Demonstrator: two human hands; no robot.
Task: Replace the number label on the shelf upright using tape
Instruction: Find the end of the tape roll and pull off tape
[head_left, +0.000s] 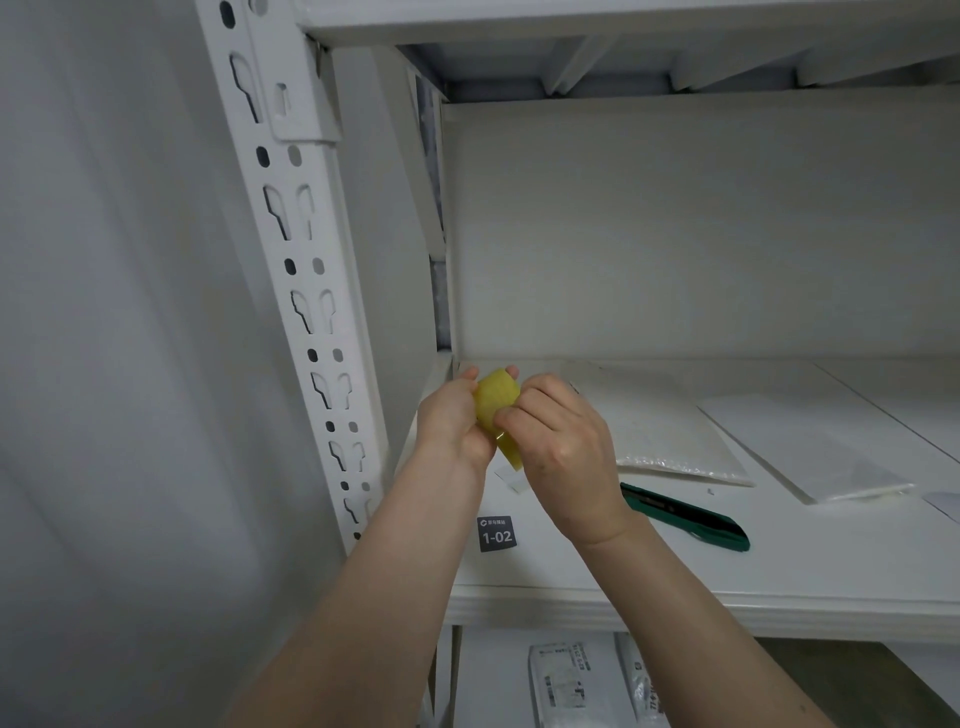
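Head view, only one.

Left hand (449, 421) grips the tape roll (498, 395): fingers curl round it from behind and the tips poke out over the top edge. Roll is yellow, translucent, a short squat cylinder with a faint grid texture on its face.

Right hand (566, 447) is knuckles-up, fingers curled, thumb tip against the roll. It pinches the loose strip (508, 454), which peels off the roll's lower side and runs down under the palm. Strip is glossy, see-through yellow and flat.

Both hands are over the left end of the shelf board (675, 566), just right of the upright (306, 291). Upright is white painted steel angle, punched with keyhole slots and small round holes in two columns. No label can be seen on it.

Label (497, 534) lies flat on the board near the front edge, seen between the two forearms. It is a dark grey square with rounded corners and white print "1-02", and neither hand touches it.

A small white paper scrap (511, 482) lies just above the label, below the strip.

Knife (691, 517): green plastic body with a black slider, long and narrow, lying flat on the board right of the right wrist.

Further back, two flat white plastic bags (670, 436) (810, 457), crinkled and shiny at the near edges, sit side by side at an angle.

Board is smooth, matte white with a rounded front lip. On the shelf below are white parcels (566, 686) with printed labels, text too small to read.
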